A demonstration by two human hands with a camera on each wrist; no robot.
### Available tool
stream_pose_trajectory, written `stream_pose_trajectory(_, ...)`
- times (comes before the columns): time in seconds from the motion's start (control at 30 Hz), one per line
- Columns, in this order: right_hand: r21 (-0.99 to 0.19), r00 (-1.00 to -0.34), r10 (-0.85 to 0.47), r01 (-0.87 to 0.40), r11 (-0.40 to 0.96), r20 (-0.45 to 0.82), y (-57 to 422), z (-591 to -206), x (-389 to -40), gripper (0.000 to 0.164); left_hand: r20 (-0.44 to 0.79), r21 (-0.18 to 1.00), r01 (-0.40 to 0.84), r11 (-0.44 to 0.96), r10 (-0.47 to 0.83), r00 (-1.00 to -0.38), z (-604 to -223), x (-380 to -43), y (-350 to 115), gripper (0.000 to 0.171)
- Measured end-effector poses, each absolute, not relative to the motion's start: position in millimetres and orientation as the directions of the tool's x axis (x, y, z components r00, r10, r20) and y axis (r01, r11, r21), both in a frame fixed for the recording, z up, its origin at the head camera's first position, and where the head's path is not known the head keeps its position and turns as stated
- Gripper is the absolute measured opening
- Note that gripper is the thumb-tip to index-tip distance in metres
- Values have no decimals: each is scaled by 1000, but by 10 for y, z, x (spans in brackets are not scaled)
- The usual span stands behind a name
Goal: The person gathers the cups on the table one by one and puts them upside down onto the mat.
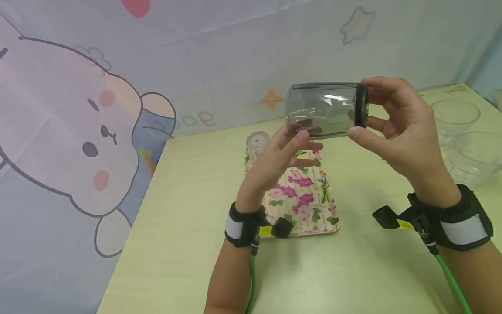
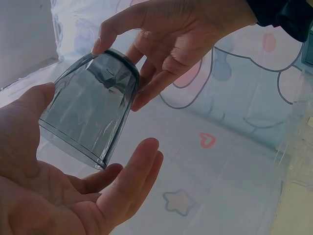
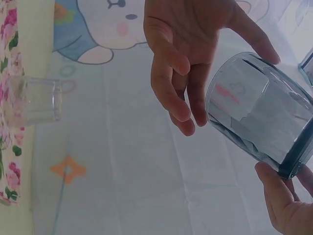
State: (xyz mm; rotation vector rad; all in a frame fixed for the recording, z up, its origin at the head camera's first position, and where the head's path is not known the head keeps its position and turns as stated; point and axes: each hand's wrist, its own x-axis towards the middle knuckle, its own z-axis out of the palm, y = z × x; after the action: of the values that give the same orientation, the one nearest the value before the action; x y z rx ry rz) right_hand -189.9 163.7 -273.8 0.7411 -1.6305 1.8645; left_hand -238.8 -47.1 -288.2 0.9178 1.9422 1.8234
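Note:
A tinted clear tumbler point(image 1: 323, 109) is held on its side above the table, its thick dark base to the right. My right hand point(image 1: 409, 126) grips it at that base, thumb below and fingers above and behind. At the other end, my left hand point(image 1: 270, 163) is near the rim, its fingers loosely spread and not curled round the glass. The left wrist view has the left thumb point(image 2: 36, 100) by the tumbler point(image 2: 90, 112); whether it touches is unclear. In the right wrist view the left hand point(image 3: 183, 54) is beside the rim.
A floral tray point(image 1: 310, 218) lies on the pale table point(image 1: 176, 244) beneath the hands. On its far left corner stands a small clear faceted cup point(image 1: 256, 143). Two clear cups point(image 1: 455, 114) are at the right. A printed cloth point(image 1: 235, 56) hangs behind the table.

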Motion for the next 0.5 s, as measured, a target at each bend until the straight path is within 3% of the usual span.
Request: stream_pose_trajectory(0.5,-695,-700,33,-713,-96,713,1660,-2735,-1881,63,163,971,240,11,705,-690,-2898,-2422,-516,108)
